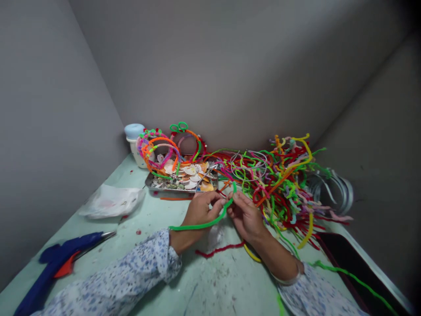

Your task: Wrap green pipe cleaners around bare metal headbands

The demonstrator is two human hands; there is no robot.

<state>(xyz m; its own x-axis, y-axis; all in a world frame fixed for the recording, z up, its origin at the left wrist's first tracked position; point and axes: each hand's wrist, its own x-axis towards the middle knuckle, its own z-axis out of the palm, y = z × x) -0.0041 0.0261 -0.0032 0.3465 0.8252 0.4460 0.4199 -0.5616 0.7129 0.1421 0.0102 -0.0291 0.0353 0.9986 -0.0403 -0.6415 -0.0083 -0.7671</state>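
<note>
Between my two hands is a bright green pipe cleaner [197,227], its long end trailing left over my left wrist and its short end bent upward. My left hand [203,210] pinches it with thumb and forefinger. Close beside, my right hand [246,217] is closed on it too, fingertips almost touching the left ones. A thin dark red strand shows near the left fingertips; whether it is held, I cannot tell. Below the hands, a red pipe cleaner [219,250] lies on the table [210,289], with part of a yellow one [251,253] by my right wrist.
Behind the hands stands a metal tray [184,191] of shells, with several pipe-cleaner-wrapped headbands [161,145] on it. A large tangle of pipe cleaners [283,184] fills the right, beside metal hoops [344,193]. At left are a blue glue gun [62,254], a plastic bag [112,201] and a blue-lidded bottle [134,131].
</note>
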